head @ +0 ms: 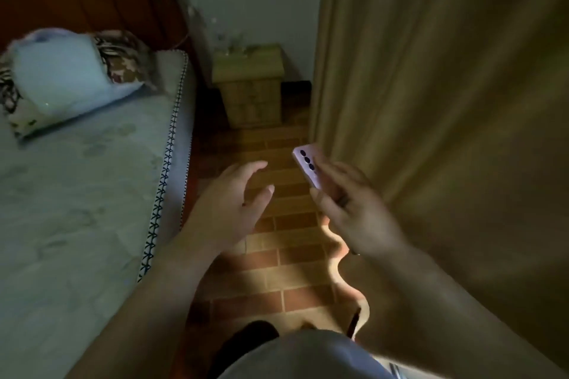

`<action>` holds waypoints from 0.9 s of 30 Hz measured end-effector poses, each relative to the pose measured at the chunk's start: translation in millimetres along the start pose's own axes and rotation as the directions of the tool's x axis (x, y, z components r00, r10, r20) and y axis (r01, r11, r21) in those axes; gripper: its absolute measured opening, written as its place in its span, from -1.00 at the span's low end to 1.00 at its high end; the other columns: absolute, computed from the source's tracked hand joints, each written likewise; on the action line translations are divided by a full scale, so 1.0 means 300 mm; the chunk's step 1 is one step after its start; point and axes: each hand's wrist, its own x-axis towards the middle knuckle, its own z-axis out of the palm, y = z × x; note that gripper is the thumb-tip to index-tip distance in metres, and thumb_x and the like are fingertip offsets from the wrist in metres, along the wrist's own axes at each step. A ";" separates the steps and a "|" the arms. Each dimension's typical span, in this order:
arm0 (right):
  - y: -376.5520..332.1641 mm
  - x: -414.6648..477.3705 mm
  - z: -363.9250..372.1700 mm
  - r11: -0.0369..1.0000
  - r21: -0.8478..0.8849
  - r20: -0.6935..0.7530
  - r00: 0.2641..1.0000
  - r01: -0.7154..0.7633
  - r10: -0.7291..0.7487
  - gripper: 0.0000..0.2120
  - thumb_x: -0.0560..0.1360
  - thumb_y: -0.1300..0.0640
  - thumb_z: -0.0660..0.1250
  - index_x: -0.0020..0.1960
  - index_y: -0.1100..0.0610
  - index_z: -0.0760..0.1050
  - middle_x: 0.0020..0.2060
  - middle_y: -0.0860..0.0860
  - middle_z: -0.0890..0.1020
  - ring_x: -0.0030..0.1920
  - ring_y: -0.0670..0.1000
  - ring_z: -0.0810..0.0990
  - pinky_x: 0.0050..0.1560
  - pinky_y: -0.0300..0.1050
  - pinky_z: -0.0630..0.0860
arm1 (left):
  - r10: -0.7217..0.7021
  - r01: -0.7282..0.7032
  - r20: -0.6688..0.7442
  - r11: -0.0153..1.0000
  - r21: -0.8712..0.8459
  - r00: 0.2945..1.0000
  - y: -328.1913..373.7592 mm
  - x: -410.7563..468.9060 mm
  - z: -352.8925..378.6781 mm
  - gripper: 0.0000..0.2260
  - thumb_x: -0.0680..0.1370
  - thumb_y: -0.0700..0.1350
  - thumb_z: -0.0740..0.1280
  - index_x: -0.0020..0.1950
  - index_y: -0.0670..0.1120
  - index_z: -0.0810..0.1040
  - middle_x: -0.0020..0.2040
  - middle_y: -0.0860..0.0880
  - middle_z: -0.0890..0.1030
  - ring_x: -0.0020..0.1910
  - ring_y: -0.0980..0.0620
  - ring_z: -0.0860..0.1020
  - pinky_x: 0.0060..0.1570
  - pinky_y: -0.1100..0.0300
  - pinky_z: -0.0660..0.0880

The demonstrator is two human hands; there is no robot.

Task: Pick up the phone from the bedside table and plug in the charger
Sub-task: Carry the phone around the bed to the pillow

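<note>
- Nearest you, at the bottom of the view, a fold of pale clothing (308, 357) sits over the brick-patterned floor (271, 280)
- Your two bare forearms reach forward from there, out over the floor, toward the bedside table (249, 86)
- Your right hand (354, 212) is wrapped around the phone (308, 168), fingers curled across its back and thumb on its near edge
- The phone is pink, its back with three dark camera lenses turned up toward you, its top end pointing at the bedside table; it is off the table and well short of it, in the air over the floor
- Your left hand (234, 206) holds nothing; its fingers are spread wide and lightly curved, just left of the phone and not touching it
- The bedside table stands against the wall; what lies on its top is too blurred to tell
- The bed (77, 194) with its pillows (61, 77) runs along the table's left side
- A tan curtain (446, 101) hangs on the table's right side, close behind your right hand
</note>
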 end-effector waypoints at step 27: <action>-0.014 1.970 0.512 0.971 0.015 0.267 0.935 0.240 -0.235 -0.49 0.44 -0.27 0.15 0.37 -0.23 0.22 0.38 -0.13 0.24 0.08 -0.41 0.24 -0.13 -0.54 0.36 | -0.159 0.189 -0.248 0.976 0.105 0.956 -0.728 1.586 -0.502 -0.60 0.49 0.11 0.21 0.31 0.06 0.37 0.26 -0.02 0.49 0.15 0.08 0.45 -0.01 0.20 0.37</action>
